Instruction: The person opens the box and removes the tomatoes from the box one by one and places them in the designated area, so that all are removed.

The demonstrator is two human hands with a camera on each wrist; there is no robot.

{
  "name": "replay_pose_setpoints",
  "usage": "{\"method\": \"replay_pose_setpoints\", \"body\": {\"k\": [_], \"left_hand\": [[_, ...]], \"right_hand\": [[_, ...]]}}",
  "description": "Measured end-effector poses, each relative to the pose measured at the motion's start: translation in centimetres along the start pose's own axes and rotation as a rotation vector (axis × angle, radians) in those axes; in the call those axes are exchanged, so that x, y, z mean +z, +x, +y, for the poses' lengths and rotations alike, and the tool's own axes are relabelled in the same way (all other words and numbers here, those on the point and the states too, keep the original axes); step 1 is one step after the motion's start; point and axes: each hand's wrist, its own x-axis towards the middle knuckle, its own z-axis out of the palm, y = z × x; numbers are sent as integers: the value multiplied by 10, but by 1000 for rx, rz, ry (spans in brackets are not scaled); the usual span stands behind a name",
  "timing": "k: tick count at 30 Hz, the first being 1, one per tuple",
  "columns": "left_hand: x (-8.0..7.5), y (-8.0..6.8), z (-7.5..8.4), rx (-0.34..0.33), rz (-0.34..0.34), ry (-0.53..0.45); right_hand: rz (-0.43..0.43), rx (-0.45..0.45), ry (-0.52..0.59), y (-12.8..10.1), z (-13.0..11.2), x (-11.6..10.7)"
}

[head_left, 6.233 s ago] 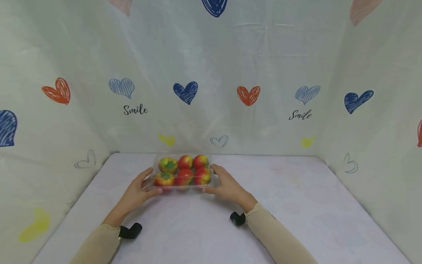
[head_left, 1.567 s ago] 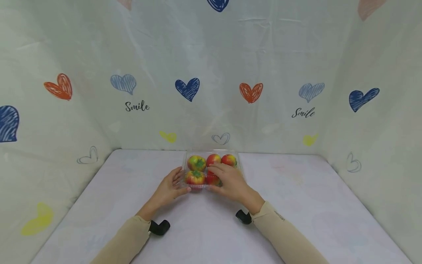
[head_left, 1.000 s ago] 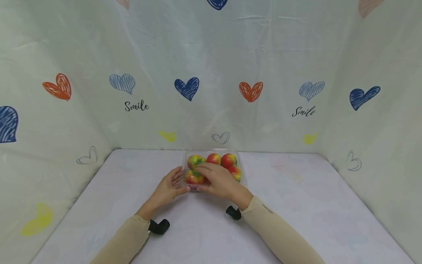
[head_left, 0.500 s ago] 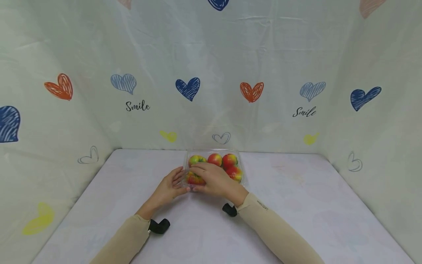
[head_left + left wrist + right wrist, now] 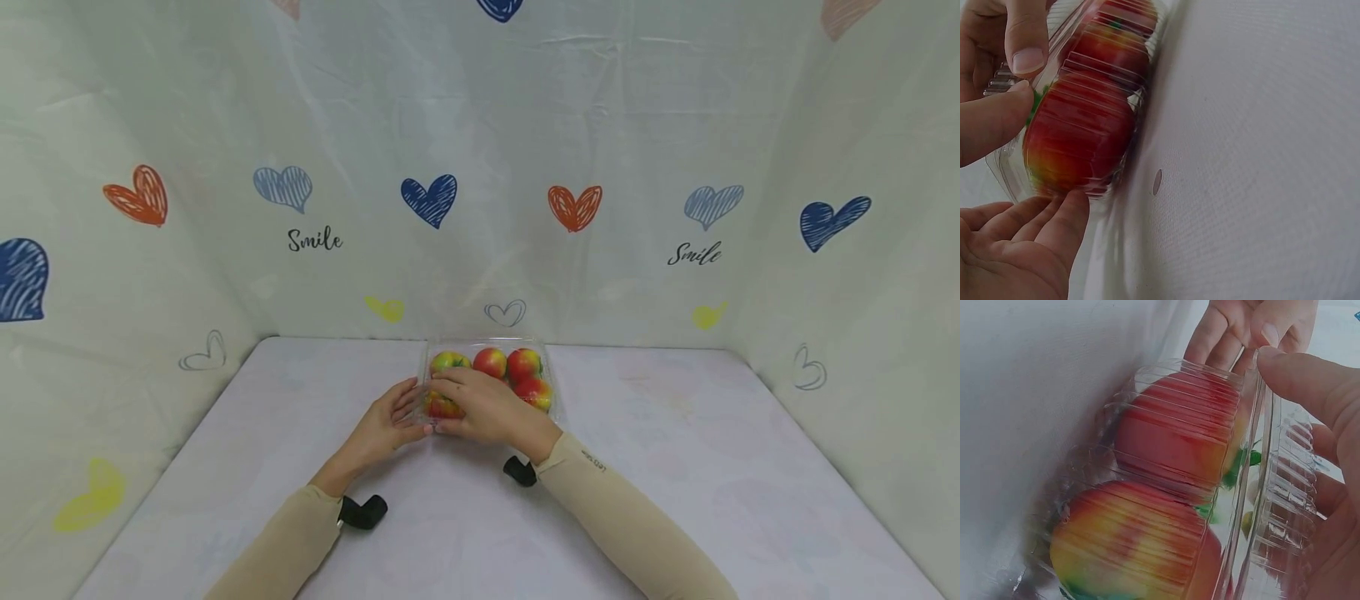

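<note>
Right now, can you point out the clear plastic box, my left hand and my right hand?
Clear plastic box [image 5: 1254, 481]: right wrist view, on its rim.
Left hand [image 5: 379, 432]: head view, on the back of it.
Right hand [image 5: 491, 408]: head view, on the back of it.

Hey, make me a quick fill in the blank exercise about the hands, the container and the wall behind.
1. Across the front row of fruit, the ____ hand reaches over the container.
2. In the head view, the left hand is at the container's ____ end.
3. In that view, the back row holds ____ pieces of fruit.
4. The black lettering on the backdrop reads ____.

Missing words: right; left; three; Smile.
</note>
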Motion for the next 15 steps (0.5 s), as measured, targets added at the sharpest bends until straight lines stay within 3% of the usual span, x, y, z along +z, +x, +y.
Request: {"method": "replay_pose_setpoints", "body": {"k": [15], "left_hand": [[1, -1, 1, -1, 29, -13]], "right_hand": [[57, -65, -31, 1, 3, 4]]}}
